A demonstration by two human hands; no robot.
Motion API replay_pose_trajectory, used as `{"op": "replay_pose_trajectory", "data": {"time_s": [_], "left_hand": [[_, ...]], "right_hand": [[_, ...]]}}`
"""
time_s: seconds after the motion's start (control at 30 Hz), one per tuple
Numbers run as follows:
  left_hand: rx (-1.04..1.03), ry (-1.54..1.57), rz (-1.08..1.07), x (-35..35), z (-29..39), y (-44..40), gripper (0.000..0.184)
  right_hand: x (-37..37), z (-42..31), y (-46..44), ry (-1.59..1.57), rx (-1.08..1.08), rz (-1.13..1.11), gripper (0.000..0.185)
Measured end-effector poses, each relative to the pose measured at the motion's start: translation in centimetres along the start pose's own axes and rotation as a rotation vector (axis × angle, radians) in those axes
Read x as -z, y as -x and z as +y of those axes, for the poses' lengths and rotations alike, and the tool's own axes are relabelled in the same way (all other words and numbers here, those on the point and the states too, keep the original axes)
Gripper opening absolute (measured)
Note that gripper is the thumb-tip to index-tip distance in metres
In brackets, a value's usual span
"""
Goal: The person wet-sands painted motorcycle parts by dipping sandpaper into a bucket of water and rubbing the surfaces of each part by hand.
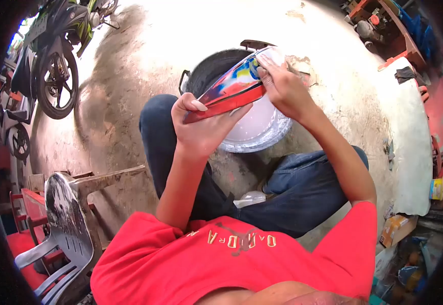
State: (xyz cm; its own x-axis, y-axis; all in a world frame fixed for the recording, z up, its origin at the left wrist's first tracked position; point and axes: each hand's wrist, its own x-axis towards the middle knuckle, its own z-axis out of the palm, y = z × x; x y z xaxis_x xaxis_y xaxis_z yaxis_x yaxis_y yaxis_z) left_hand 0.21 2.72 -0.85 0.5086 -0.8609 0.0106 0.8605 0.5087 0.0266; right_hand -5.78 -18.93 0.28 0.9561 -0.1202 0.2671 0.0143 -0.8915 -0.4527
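A long, glossy panel with red, blue, white and yellow graphics [231, 87] is tilted above a round basin [247, 136] of whitish liquid. My left hand [201, 124] supports the panel's lower left end from below, with the thumb over its edge. At the upper right end, my right hand [280, 84] presses its fingers on the panel's surface; whether a cloth or sheet lies under them I cannot make out. Behind the panel, a dark tub with a handle [196, 76] is partly hidden.
Motorcycles [56, 76] stand at the upper left. Below them are a worn plastic chair [69, 218] and a wooden piece [109, 178]. An orange rack [396, 30], a pale board [412, 147] and a cardboard box [398, 230] lie at the right.
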Motion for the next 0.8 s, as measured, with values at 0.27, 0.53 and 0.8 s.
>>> {"op": "replay_pose_trajectory", "data": {"time_s": [0.27,0.53,0.8], "left_hand": [[0.05,-0.039,-0.08,4.3,0.5,2.3,0.095],[-0.132,-0.411,0.216,4.7,-1.0,3.9,0.097],[0.012,-0.286,0.115,4.5,-1.3,2.7,0.086]], "right_hand": [[-2.7,-2.1,3.5,-0.061,0.53,0.029,0.046],[-4.3,-3.6,5.1,0.008,0.602,0.12,0.05],[-4.9,-0.5,4.7,0.014,0.349,0.212,0.048]]}}
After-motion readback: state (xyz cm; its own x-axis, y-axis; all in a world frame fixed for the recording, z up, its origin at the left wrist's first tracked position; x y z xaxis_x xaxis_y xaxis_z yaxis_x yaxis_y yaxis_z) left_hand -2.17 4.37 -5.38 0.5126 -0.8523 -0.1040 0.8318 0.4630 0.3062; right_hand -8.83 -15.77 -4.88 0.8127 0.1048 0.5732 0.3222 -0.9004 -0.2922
